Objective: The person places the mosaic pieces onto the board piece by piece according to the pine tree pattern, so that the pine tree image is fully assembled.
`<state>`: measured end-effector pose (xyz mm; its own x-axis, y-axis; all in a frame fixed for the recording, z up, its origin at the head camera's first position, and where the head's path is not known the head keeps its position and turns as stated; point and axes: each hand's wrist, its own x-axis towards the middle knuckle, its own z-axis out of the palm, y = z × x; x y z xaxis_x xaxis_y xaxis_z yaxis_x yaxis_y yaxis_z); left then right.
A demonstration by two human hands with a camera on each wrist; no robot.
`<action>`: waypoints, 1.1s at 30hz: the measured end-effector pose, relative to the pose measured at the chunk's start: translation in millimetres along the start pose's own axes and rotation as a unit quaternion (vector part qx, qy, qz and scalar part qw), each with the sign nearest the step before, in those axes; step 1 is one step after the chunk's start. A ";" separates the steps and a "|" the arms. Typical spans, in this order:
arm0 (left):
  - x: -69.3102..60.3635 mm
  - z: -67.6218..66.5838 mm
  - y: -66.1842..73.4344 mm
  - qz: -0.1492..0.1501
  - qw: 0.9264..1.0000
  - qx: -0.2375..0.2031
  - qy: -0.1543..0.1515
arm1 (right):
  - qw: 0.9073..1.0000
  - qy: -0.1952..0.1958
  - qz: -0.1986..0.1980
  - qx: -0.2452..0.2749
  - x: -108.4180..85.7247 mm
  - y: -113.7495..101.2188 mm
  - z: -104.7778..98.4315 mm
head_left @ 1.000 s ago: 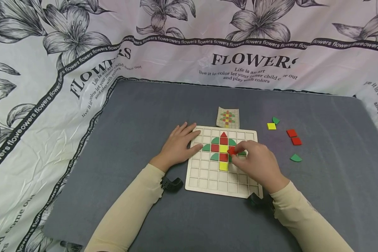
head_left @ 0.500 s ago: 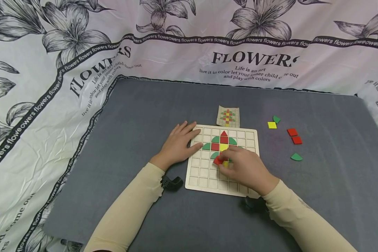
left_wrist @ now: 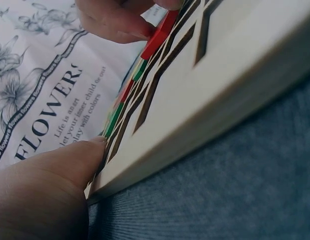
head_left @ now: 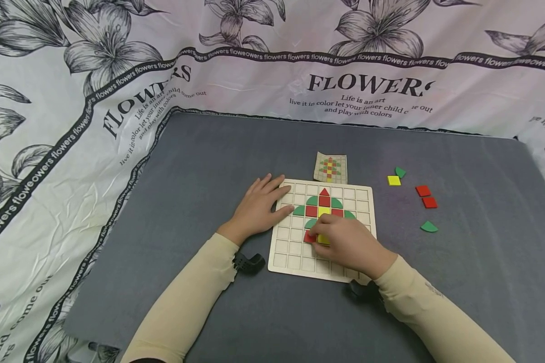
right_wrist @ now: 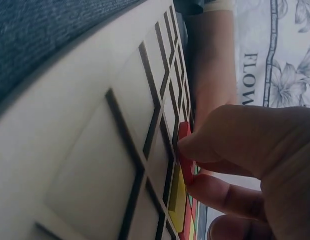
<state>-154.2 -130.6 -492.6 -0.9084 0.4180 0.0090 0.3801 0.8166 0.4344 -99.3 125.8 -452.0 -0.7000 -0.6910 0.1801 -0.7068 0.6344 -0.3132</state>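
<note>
Over tabletop (head_left: pixel 209 176), only wrist views suggest raised tile (left_wrist: pixel 161 37).

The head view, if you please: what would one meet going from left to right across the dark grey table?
Beige left sleeve, bare left hand, held red square tile, bare right hand pinching it, loose yellow square tile, two loose red square tiles.
</note>
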 end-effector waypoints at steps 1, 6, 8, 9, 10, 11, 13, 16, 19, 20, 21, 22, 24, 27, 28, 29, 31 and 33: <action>0.0 -0.2 0.0 0.000 1.000 0.000 0.000 | 1.000 -0.003 -0.002 -0.002 0.3 0.1 -0.2; -0.4 -0.7 -0.3 0.001 1.000 -0.002 0.000 | 1.000 -0.025 -0.003 -0.010 2.1 1.4 -2.1; -0.3 -0.6 -0.4 0.001 1.000 -0.002 0.000 | 0.999 -0.033 -0.007 -0.012 3.0 2.2 -2.7; -0.3 -0.6 -0.4 0.001 1.000 -0.002 0.000 | 0.999 -0.035 -0.010 -0.011 3.4 2.5 -3.1; -0.2 -0.5 -0.5 0.001 1.000 -0.002 0.000 | 0.999 -0.037 -0.013 -0.010 3.8 3.0 -3.1; -0.2 -0.4 -0.4 0.000 1.000 -0.002 -0.001 | 0.999 -0.038 -0.016 -0.009 4.0 3.2 -3.1; -0.1 -0.3 -0.3 0.000 1.000 -0.001 -0.001 | 0.999 -0.040 -0.023 -0.007 4.1 3.8 -3.1; -0.1 -0.3 -0.1 -0.001 1.000 -0.001 -0.001 | 0.999 -0.040 -0.030 -0.007 4.0 4.3 -3.0; -0.4 -0.3 -0.1 0.000 1.000 -0.003 0.001 | 0.999 -0.037 -0.032 -0.008 3.2 4.5 -3.3; -0.4 -0.4 -0.1 0.000 1.000 -0.004 0.001 | 0.999 -0.035 -0.031 -0.008 2.7 4.5 -3.6; -0.4 -0.4 0.0 0.000 1.000 -0.004 0.001 | 0.999 -0.034 -0.030 -0.007 2.2 4.4 -4.2; -0.5 -0.4 0.0 0.001 1.000 -0.005 0.002 | 0.999 -0.033 -0.028 -0.006 1.6 4.4 -4.7; -0.6 -0.4 0.1 0.001 1.000 -0.005 0.002 | 0.999 -0.031 -0.020 -0.005 0.4 4.6 -5.8; -0.1 -0.4 0.8 0.002 1.000 -0.004 0.002 | 0.999 -0.031 -0.002 -0.008 -1.9 6.7 -8.4; 0.0 -0.4 1.0 0.003 1.000 -0.003 0.002 | 1.000 -0.028 0.001 -0.007 -2.8 7.9 -9.6; 0.2 -0.3 1.1 0.003 1.000 -0.002 0.002 | 1.000 -0.025 0.003 -0.007 -3.7 9.2 -11.0; 0.4 -0.2 1.2 0.003 1.000 -0.002 0.002 | 1.000 -0.020 0.010 -0.004 -5.4 12.2 -13.9; 0.3 -0.1 0.8 0.002 1.000 -0.003 0.001 | 1.000 -0.014 0.015 -0.002 -7.0 15.2 -17.5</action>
<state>-154.1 -129.8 -492.1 -0.9072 0.4204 0.0131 0.3828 0.8124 0.4399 -106.9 146.4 -441.7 -0.7175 -0.6813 0.1448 -0.6862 0.6558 -0.3147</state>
